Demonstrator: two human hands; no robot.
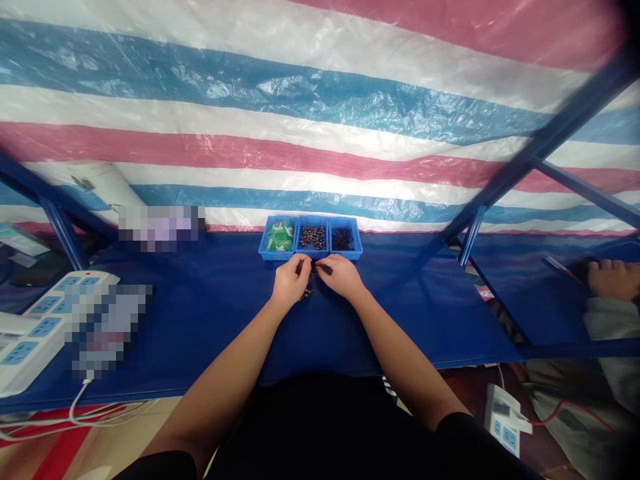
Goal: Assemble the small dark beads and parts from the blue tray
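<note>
My left hand (291,283) and my right hand (344,275) meet in front of three blue bins, fingers pinched together. Between the fingertips is a small black part (314,265), too small to name more exactly. Both hands seem to grip it. Close to my left fingers, a few small brass-coloured pieces (306,293) lie on the dark blue table (320,340). The left bin (268,255) contains green and white material. Brass and dark pieces fill part of the middle bin (313,254), and thin black pieces lie in the right bin (354,255).
A white power strip (47,327) and a blurred-out flat object (110,327) with a cable lie at left. Blue metal frame bars (480,220) slant on both sides. Behind hangs a striped tarp (300,153). Another person's hand (615,279) rests at far right.
</note>
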